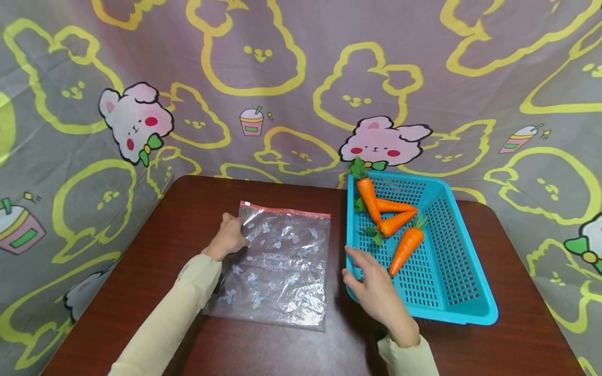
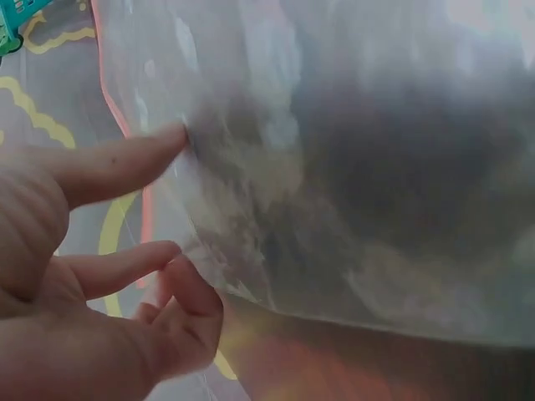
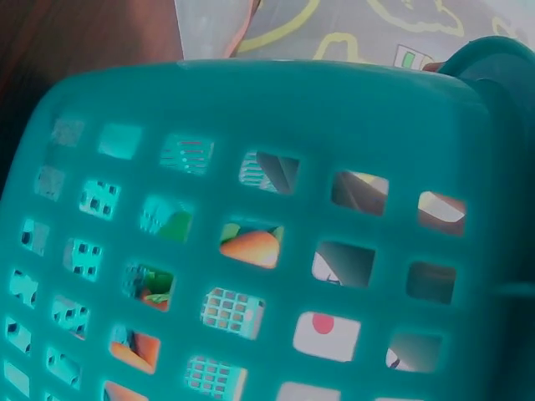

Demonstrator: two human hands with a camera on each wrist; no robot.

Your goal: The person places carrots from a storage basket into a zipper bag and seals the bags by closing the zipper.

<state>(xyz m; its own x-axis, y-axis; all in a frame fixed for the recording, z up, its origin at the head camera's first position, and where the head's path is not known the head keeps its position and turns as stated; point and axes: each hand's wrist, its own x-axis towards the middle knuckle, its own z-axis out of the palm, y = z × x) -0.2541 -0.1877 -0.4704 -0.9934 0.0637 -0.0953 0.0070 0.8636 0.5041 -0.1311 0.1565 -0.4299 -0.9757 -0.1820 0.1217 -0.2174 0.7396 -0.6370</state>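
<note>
Head view: a clear plastic bag [image 1: 277, 261] lies flat on the brown table [image 1: 263, 351], its red zip strip [image 1: 291, 211] running crosswise at the far end. The left hand [image 1: 228, 238] is the nearer one, at the bag's left side just below that strip, so the bag lies to the right of its fingers. Thumb and fingers stand apart there (the left wrist view shows a clear gap). The right hand [image 1: 376, 287], fingers spread and holding nothing, is by the left rim of the blue basket [image 1: 451, 315]; the closest carrot [image 1: 408, 248] slants with its tip towards it.
</note>
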